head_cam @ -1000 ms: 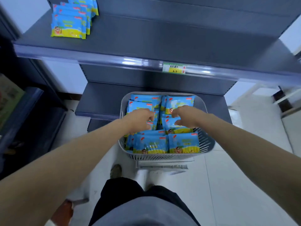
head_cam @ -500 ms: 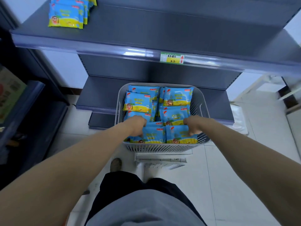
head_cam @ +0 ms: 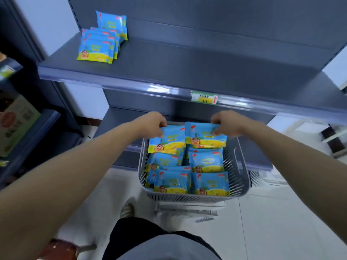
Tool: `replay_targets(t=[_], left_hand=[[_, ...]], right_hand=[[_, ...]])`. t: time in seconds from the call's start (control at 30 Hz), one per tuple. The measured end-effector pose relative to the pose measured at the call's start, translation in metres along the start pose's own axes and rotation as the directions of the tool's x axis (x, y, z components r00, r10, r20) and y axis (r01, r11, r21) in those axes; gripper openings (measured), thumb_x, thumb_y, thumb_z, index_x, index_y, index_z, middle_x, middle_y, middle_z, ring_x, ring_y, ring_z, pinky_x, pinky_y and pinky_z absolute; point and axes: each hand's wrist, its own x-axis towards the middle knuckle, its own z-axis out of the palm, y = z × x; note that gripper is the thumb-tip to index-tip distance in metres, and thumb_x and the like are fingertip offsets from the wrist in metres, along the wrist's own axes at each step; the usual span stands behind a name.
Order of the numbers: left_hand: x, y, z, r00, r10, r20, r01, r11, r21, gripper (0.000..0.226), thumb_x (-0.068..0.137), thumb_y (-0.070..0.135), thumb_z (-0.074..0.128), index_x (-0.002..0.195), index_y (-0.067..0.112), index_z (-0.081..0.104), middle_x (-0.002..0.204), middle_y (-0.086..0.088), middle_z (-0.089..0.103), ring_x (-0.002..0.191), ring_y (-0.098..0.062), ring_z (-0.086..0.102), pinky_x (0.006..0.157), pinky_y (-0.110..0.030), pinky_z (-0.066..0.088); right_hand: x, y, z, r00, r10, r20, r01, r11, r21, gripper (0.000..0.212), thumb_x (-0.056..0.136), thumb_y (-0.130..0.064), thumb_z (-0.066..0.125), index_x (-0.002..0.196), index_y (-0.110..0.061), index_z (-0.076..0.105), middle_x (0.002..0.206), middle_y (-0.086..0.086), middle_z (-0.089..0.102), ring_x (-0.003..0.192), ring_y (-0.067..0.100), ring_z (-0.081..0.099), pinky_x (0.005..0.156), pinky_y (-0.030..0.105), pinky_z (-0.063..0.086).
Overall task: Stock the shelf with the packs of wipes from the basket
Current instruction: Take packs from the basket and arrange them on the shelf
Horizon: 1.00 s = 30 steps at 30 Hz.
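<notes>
The left hand (head_cam: 152, 125) pinches 1 pack of wipes (head_cam: 168, 140) by its top edge. The right hand (head_cam: 227, 124) pinches a second pack (head_cam: 204, 137) the same way. Both packs hang side by side just above the grey basket (head_cam: 230, 162) in the middle of the frame, with their long sides going side to side. The shelf (head_cam: 187, 68) is above the hands and farther away, across the top of the frame. A small pile of packs (head_cam: 96, 49) sits on it at the upper left. The left hand is nearer to that pile. I think both hands need to go up, forward and a bit left to put the packs beside it.
</notes>
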Motion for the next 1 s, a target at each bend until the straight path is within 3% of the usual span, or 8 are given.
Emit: replay_targets(t=[0.17, 0.37, 0.47, 0.57, 0.77, 0.9, 1.0], left_hand=[[-0.004, -0.031, -0.083, 0.965, -0.048, -0.257, 0.041, 0.999, -0.032, 0.019, 0.081, 0.011, 0.067, 0.099, 0.005, 0.068, 0.086, -0.004, 0.06, 0.08, -0.019, 0.054, 0.066, -0.023, 0.036], [-0.008, -0.104, -0.172, 0.844, -0.194, -0.5, 0.126, 0.978, -0.167, 0.019, 0.081, 0.006, 0.065, 0.1, 0.002, 0.067, 0.089, -0.01, 0.061, 0.08, -0.019, 0.052, 0.068, -0.024, 0.037], [-0.004, -0.151, -0.209, 0.805, -0.243, -0.541, 0.189, 0.97, -0.153, 0.026, 0.079, 0.006, 0.066, 0.105, 0.002, 0.067, 0.103, -0.015, 0.066, 0.095, -0.028, 0.06, 0.079, -0.031, 0.045], [-0.003, -0.197, -0.236, 0.782, -0.282, -0.556, 0.24, 0.959, -0.149, 0.026, 0.08, 0.005, 0.066, 0.106, 0.002, 0.066, 0.104, -0.016, 0.066, 0.096, -0.03, 0.06, 0.077, -0.029, 0.042], [0.01, -0.252, -0.26, 0.833, -0.238, -0.499, 0.214, 0.971, -0.106, 0.018, 0.079, 0.002, 0.065, 0.098, 0.002, 0.067, 0.092, -0.011, 0.06, 0.084, -0.018, 0.05, 0.07, -0.021, 0.032], [0.027, -0.271, -0.267, 0.857, -0.226, -0.464, 0.179, 0.973, -0.144, 0.018, 0.082, 0.002, 0.063, 0.099, 0.005, 0.066, 0.092, -0.004, 0.054, 0.086, -0.017, 0.05, 0.074, -0.022, 0.036], [0.04, -0.283, -0.27, 0.867, -0.222, -0.446, 0.182, 0.974, -0.133, 0.018, 0.084, 0.002, 0.061, 0.102, 0.005, 0.065, 0.093, -0.006, 0.055, 0.086, -0.019, 0.051, 0.074, -0.025, 0.039]], right_hand=[[0.034, -0.036, -0.073, 0.964, -0.027, -0.264, 0.061, 0.991, 0.119, 0.015, 0.079, -0.021, 0.068, 0.083, -0.011, 0.058, 0.083, 0.006, 0.056, 0.081, 0.025, 0.052, 0.068, 0.033, 0.04], [0.102, -0.109, -0.13, 0.858, 0.017, -0.513, 0.197, 0.912, 0.359, 0.015, 0.081, -0.019, 0.066, 0.091, -0.01, 0.062, 0.082, 0.005, 0.058, 0.077, 0.022, 0.051, 0.068, 0.03, 0.038], [0.147, -0.144, -0.145, 0.856, 0.036, -0.516, 0.209, 0.888, 0.409, 0.013, 0.082, -0.017, 0.064, 0.09, -0.009, 0.059, 0.083, 0.006, 0.055, 0.075, 0.022, 0.049, 0.066, 0.029, 0.038], [0.195, -0.175, -0.156, 0.886, 0.007, -0.464, 0.217, 0.877, 0.428, 0.013, 0.081, -0.013, 0.066, 0.092, -0.009, 0.06, 0.086, 0.006, 0.057, 0.077, 0.021, 0.051, 0.067, 0.028, 0.039], [0.271, -0.238, -0.155, 0.925, -0.091, -0.368, 0.283, 0.811, 0.512, 0.025, 0.078, -0.003, 0.07, 0.099, -0.01, 0.059, 0.094, 0.001, 0.052, 0.082, 0.017, 0.048, 0.071, 0.023, 0.038], [0.306, -0.26, -0.151, 0.942, -0.099, -0.321, 0.271, 0.787, 0.554, 0.027, 0.08, -0.002, 0.068, 0.095, -0.017, 0.052, 0.104, 0.001, 0.044, 0.087, 0.02, 0.046, 0.07, 0.027, 0.041], [0.322, -0.268, -0.151, 0.942, -0.072, -0.328, 0.253, 0.795, 0.551, 0.026, 0.081, -0.004, 0.068, 0.103, -0.012, 0.056, 0.107, 0.0, 0.043, 0.09, 0.019, 0.046, 0.07, 0.025, 0.04]])
